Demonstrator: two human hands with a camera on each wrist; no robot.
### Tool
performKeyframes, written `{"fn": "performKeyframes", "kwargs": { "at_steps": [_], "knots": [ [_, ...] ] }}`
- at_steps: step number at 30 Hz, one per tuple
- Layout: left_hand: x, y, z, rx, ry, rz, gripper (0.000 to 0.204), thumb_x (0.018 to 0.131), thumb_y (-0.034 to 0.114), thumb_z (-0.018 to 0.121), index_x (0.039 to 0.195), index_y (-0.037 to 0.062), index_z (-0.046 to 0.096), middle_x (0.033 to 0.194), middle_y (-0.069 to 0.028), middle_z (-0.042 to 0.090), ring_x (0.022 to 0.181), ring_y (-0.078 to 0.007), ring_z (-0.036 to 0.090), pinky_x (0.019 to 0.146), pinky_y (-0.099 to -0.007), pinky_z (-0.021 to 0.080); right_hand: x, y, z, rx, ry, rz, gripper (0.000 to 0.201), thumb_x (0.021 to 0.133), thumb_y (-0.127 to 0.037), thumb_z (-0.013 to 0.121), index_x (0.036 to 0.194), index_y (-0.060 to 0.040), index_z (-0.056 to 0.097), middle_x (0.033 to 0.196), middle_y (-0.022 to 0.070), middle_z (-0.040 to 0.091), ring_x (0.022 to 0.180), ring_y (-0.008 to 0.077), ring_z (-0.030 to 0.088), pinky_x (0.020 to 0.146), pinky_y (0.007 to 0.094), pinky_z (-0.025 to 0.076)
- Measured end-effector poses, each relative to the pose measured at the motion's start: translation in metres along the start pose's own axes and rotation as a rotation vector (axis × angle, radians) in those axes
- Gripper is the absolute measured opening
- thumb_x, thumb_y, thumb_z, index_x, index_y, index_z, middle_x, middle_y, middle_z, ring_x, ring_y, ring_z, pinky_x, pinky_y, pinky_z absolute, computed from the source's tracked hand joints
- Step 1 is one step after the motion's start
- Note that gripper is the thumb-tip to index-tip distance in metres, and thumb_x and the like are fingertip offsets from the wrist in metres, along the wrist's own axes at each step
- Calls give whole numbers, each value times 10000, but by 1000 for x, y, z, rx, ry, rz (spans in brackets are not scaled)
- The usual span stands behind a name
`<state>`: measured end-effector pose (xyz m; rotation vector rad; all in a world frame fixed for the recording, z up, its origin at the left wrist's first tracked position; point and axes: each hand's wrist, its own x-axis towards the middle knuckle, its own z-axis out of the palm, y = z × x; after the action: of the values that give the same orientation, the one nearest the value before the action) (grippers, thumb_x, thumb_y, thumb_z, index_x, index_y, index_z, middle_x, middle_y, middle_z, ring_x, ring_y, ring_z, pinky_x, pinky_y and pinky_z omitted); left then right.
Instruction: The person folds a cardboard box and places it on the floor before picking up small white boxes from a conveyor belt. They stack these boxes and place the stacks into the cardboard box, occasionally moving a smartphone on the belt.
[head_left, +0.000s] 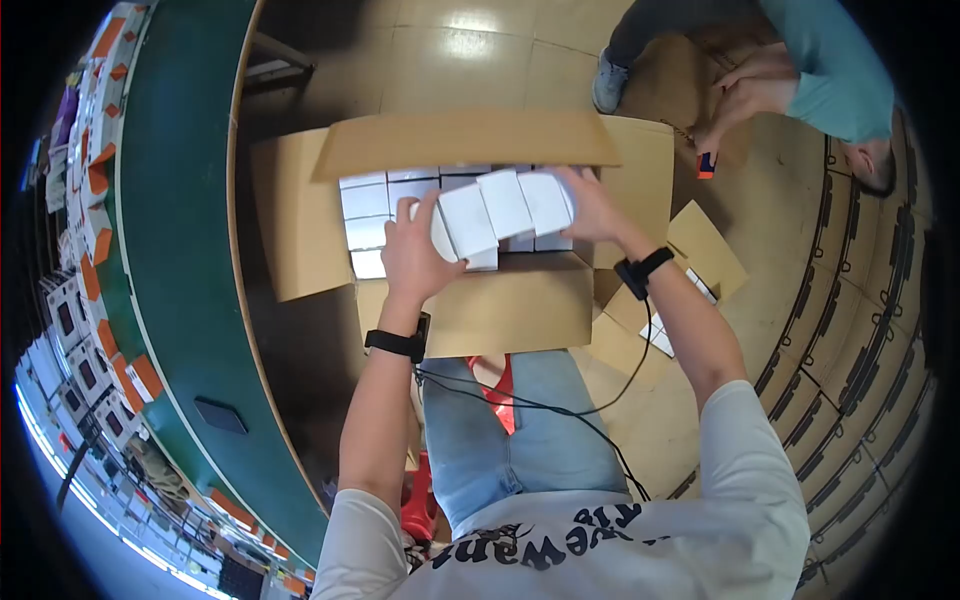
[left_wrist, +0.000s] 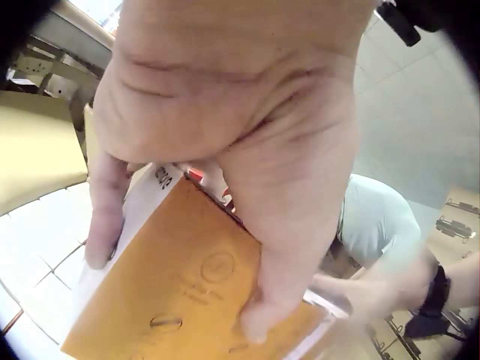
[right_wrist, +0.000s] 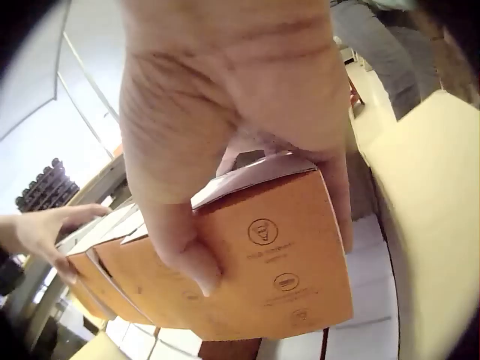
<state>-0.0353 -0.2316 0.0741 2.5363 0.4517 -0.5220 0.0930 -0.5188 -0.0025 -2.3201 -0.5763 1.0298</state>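
Observation:
A row of several small white boxes (head_left: pixel 505 208) spans the gap between my two hands, slightly tilted above an open cardboard carton (head_left: pixel 520 310). My left hand (head_left: pixel 415 250) grips the row's left end, thumb on the near side. At the other end, my right hand (head_left: pixel 597 210) holds the last box. The wrist views show orange printed sides on these boxes; in the right wrist view, thumb and fingers straddle the end box (right_wrist: pixel 277 255). Beneath the row, more white boxes (head_left: pixel 365 233) fill the carton in rows, partly hidden by the held ones.
The carton's flaps (head_left: pixel 640 180) stand spread outward. A green table (head_left: pixel 190 250) with a dark flat device (head_left: pixel 220 415) runs along the left. Another person (head_left: pixel 840 80) bends at upper right, holding an orange-and-dark item (head_left: pixel 707 165). Stacked cartons (head_left: pixel 830 370) line the right. Cables hang from my wrists.

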Motion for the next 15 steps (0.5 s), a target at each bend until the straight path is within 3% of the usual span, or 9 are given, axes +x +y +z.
{"fn": "performKeyframes", "kwargs": {
  "at_steps": [2, 4, 7, 10, 15],
  "knots": [
    [-1, 8, 5, -65, 130, -36, 1013, 547, 202, 966, 1442, 232, 494, 1346, -127, 507, 1122, -399, 604, 865, -504, 586, 16, -22, -37, -63, 11, -19, 1029, 566, -145, 920, 1483, -201, 458, 1562, 191, 368, 1341, 439, 505, 1133, 491, 467],
    [-6, 22, 13, -167, 244, -85, 1012, 567, 188, 955, 1457, 221, 473, 1358, -138, 479, 1172, -404, 569, 904, -510, 567, 38, -21, -60, -235, 200, -257, 950, 626, -160, 895, 1469, -282, 475, 1581, 149, 383, 1250, 436, 582, 1046, 487, 524],
    [-13, 58, 44, -319, 378, -271, 1009, 577, 179, 950, 1461, 182, 464, 1349, -148, 474, 1187, -414, 553, 941, -521, 538, 56, -46, -108, -416, 112, -316, 889, 660, -92, 864, 1445, -296, 499, 1585, 86, 393, 1257, 414, 581, 1042, 486, 530],
    [-29, 102, 88, -526, 388, -420, 1017, 593, 170, 947, 1469, 121, 434, 1335, -183, 464, 1209, -429, 524, 994, -538, 485, 63, -43, -136, -563, -42, -429, 869, 672, 8, 812, 1425, -309, 517, 1588, 45, 391, 1227, 410, 588, 1015, 476, 547],
    [-41, 143, 161, -774, 439, -559, 1016, 626, 163, 938, 1476, 114, 385, 1353, -215, 433, 1258, -443, 483, 1033, -544, 445, 68, -49, -134, -771, -299, -401, 906, 647, 95, 758, 1405, -340, 523, 1579, 13, 392, 1163, 389, 599, 965, 451, 577]
  ]
}}
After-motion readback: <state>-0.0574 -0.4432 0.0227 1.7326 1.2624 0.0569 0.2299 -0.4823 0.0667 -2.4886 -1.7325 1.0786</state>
